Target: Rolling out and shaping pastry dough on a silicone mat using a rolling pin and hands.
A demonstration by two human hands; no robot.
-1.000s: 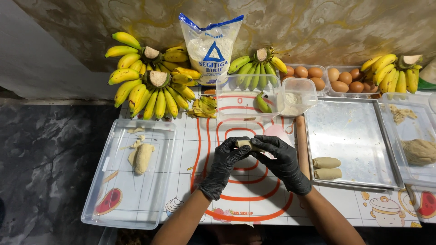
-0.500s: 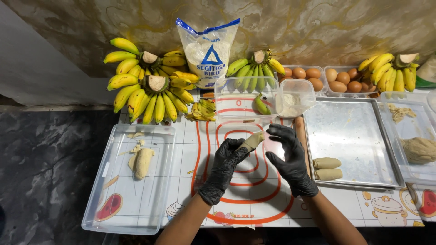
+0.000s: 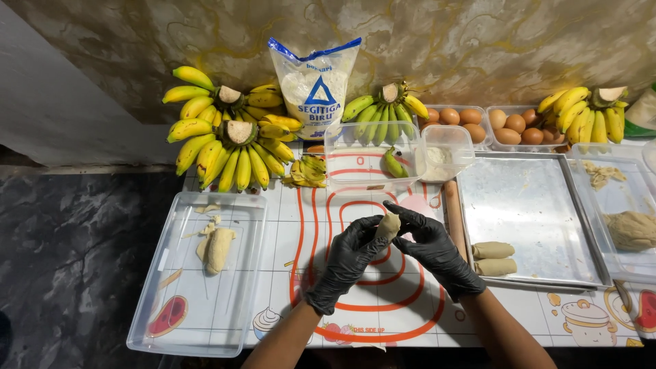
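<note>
at centre frame above the counter (image 3: 417,321), the left hand (image 3: 348,263) and right hand (image 3: 430,249) have drawn back together, each grip now pinching the dough piece (image 3: 387,226), lowered from its raised tilt half a second ago.

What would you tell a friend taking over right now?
Left hand and right hand, both in black gloves, together pinch a dough piece above the mat.
Done: two rolled pieces lie on the metal tray.
Left: the dough lump on the right, a peeled banana in the clear tray, and banana bunches by the wall.
</note>
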